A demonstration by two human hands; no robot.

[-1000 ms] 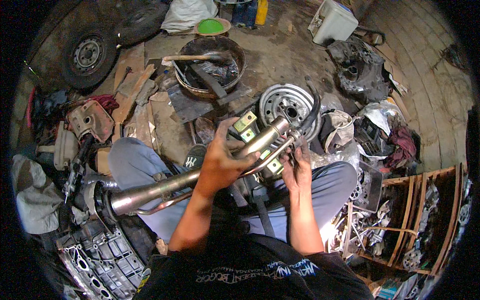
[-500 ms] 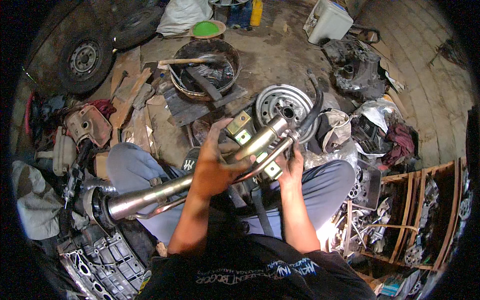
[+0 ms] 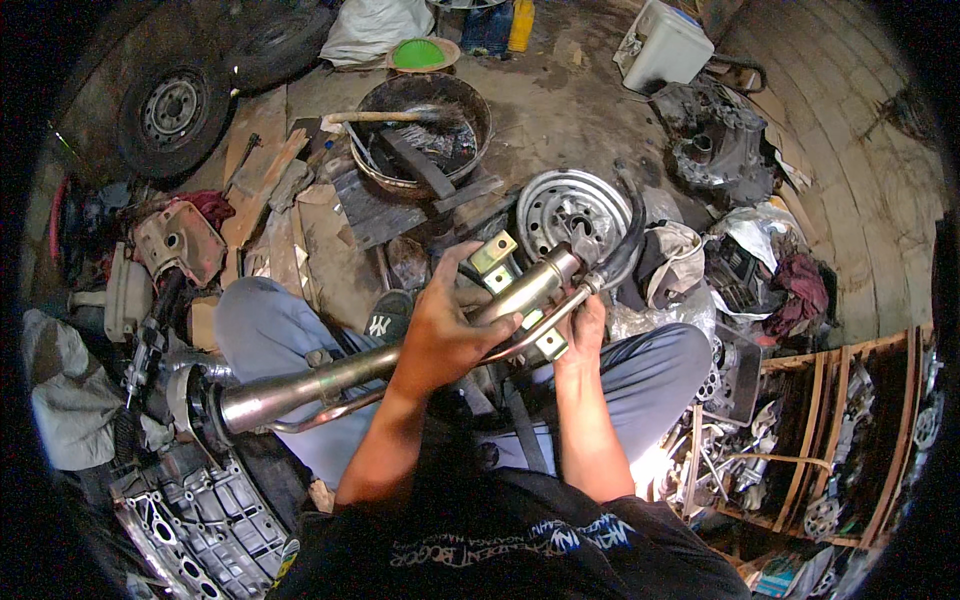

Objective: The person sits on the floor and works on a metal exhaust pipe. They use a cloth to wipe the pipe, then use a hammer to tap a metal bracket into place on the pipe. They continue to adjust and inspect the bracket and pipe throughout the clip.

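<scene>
A long shiny metal cylinder [image 3: 320, 383] lies slanted across my lap, its lower left end beside my left knee. Along its side runs a thin metal pipe [image 3: 345, 405], joined near the upper right end to a bent black hose [image 3: 637, 232]. My left hand [image 3: 436, 335] is wrapped over the middle of the cylinder, fingers at a brass-coloured bracket [image 3: 493, 252] with holes. At the upper right end, my right hand [image 3: 580, 332] grips from below, around the pipe near the hose joint; its fingertips are partly hidden. Just beyond that end lies a steel wheel rim [image 3: 534, 222].
Ahead stands a round metal basin [image 3: 482, 120] with a wooden-handled tool across it. An engine block [image 3: 215, 525] sits at lower left, and a wooden rack [image 3: 815, 430] of metal parts at right. Tyres [image 3: 200, 140] lean at the far left. A gearbox-like casing [image 3: 720, 150] lies far right.
The cylinder has turned slightly in my hands, and the bracket shows at a different angle. The black hose has swung and now curves down closer to the rim. Both hands keep their hold.
</scene>
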